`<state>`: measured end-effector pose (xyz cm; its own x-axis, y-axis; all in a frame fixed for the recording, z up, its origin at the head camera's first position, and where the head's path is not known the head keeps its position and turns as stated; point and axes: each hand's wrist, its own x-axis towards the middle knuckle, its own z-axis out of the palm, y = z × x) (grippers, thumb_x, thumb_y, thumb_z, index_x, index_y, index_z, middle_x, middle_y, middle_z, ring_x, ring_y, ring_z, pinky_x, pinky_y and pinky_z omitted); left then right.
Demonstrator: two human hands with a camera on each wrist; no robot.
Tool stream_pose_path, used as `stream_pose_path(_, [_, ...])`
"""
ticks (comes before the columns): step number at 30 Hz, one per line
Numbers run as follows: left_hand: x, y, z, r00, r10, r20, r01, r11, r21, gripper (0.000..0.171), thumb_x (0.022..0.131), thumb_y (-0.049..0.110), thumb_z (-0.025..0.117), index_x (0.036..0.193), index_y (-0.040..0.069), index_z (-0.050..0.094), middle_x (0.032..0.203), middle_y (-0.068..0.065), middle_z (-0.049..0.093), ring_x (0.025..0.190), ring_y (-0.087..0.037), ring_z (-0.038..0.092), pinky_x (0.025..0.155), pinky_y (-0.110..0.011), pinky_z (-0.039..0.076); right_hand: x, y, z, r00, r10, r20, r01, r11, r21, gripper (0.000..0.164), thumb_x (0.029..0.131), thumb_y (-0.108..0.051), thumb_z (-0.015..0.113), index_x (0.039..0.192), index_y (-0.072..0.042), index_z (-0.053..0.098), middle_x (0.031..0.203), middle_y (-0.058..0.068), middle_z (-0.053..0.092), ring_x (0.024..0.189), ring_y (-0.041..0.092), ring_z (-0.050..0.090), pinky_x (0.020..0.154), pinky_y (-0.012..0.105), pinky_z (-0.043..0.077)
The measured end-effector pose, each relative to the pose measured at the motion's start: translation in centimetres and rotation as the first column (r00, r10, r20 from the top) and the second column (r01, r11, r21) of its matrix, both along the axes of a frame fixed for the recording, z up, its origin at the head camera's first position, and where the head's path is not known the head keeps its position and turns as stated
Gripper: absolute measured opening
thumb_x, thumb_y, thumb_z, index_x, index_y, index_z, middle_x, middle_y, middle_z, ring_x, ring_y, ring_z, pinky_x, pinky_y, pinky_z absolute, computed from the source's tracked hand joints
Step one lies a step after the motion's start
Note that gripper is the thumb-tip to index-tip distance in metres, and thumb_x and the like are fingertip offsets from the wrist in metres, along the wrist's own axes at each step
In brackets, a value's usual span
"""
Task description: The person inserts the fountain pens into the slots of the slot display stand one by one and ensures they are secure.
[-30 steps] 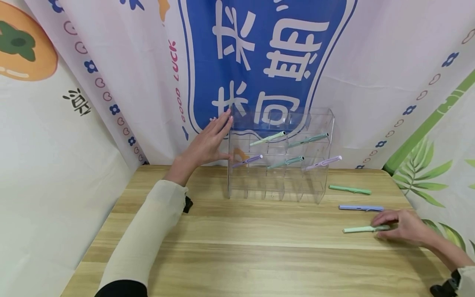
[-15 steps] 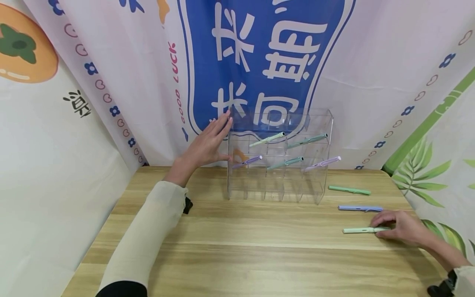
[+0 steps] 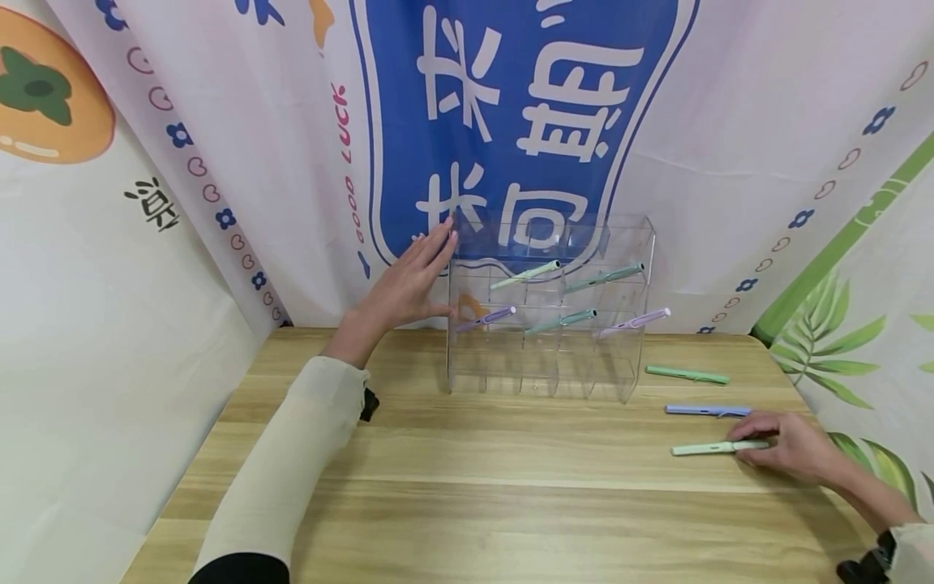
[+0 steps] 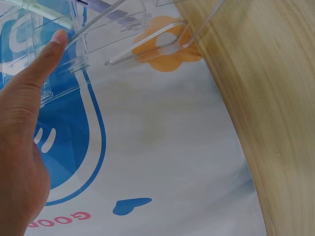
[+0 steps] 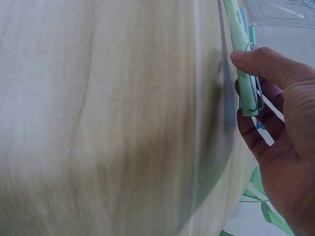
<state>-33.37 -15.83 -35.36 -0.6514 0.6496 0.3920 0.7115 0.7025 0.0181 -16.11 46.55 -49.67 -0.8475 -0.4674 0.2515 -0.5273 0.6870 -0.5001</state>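
My right hand [image 3: 791, 446] pinches a pale green pen [image 3: 704, 448] by its clip end. In the right wrist view the thumb and fingers lie on either side of this pen [image 5: 239, 39], over its shadow on the wood. My left hand [image 3: 409, 280] rests with straight fingers along the left side of a clear acrylic pen rack [image 3: 450, 357]. Its thumb [image 4: 51, 49] touches the rack's edge in the left wrist view. Slanted in the rack are several pens, among them a pale green pen [image 3: 525, 275], a teal pen [image 3: 562, 321] and a purple pen [image 3: 486, 318].
A blue pen [image 3: 700, 410] and a brighter green pen [image 3: 686, 375] lie on the wooden table [image 3: 467, 519], right of the rack. A printed cloth [image 3: 306, 162] hangs directly behind the table. More patterned cloth borders both sides.
My right hand has raised the pale green pen slightly from the tabletop and shifted it a little left. The left hand has stayed at the rack.
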Motion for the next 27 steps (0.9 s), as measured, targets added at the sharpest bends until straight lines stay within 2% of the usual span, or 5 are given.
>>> stream_pose_path(6, [0.1,0.0,-0.1,1.0,0.008,0.009,-0.008,1.0,-0.003,0.132,0.074,0.041,0.099,0.169,0.002,0.016,0.179,-0.011,-0.006,0.165,-0.026,0.001,0.134,-0.047,0.006,-0.3,-0.5,0.2,0.999,0.029,-0.038,-0.031,0.997,-0.065,0.041,0.07,0.01,0.091,0.094,-0.022,0.083,0.094,-0.012,0.076,0.093,-0.01,0.063,0.072,0.007,0.05])
stream_pose_path(14, [0.1,-0.2,-0.3,1.0,0.001,0.003,-0.001,1.0,0.001,0.131,0.074,0.042,0.098,0.169,0.001,0.016,0.179,-0.013,-0.004,0.165,-0.027,0.002,0.134,-0.048,0.007,-0.7,-1.2,0.8,1.0,0.001,-0.01,-0.001,0.997,-0.071,0.035,0.072,0.006,0.092,0.095,-0.019,0.084,0.096,-0.005,0.078,0.092,-0.009,0.065,0.07,0.01,0.052])
stream_pose_path(17, [0.1,-0.2,-0.2,1.0,0.002,0.002,-0.002,1.0,-0.005,0.132,0.074,0.042,0.098,0.169,0.001,0.016,0.179,-0.012,-0.005,0.165,-0.027,0.002,0.134,-0.048,0.007,-0.8,-1.6,1.1,1.0,-0.005,0.001,0.005,0.997,-0.077,0.033,0.074,0.006,0.092,0.095,-0.019,0.085,0.097,-0.007,0.077,0.092,-0.008,0.064,0.07,0.01,0.052])
stream_pose_path(27, [0.0,0.0,0.1,1.0,-0.001,0.011,0.001,1.0,-0.003,0.132,0.074,0.042,0.098,0.169,0.001,0.016,0.179,-0.012,-0.006,0.165,-0.027,0.0,0.134,-0.047,0.006,-2.1,-3.6,2.8,0.997,0.054,-0.057,-0.062,0.989,-0.137,0.038,0.072,0.013,0.089,0.095,-0.016,0.084,0.095,-0.007,0.076,0.08,0.002,0.064,0.059,0.017,0.048])
